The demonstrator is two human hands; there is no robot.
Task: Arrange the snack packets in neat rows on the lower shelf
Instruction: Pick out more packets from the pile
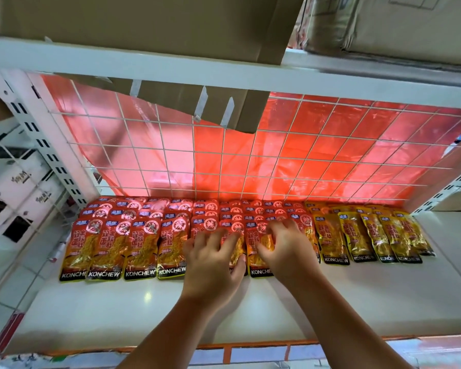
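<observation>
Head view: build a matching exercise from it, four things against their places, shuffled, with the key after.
Things
1. red packets
2. yellow packets
3. cardboard box
4. wire grid

Places
A. upright behind the packets, at the back of the shelf
B. right end of the row
C. on the shelf above, overhanging its edge
D. left and middle of the row

Pairs: 1-D, 2-B, 3-C, 4-A

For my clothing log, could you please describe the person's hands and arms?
The left hand and right hand are ungloved, with no rings, watch or bracelet showing. The left forearm and right forearm are bare; no sleeves in view.
</observation>
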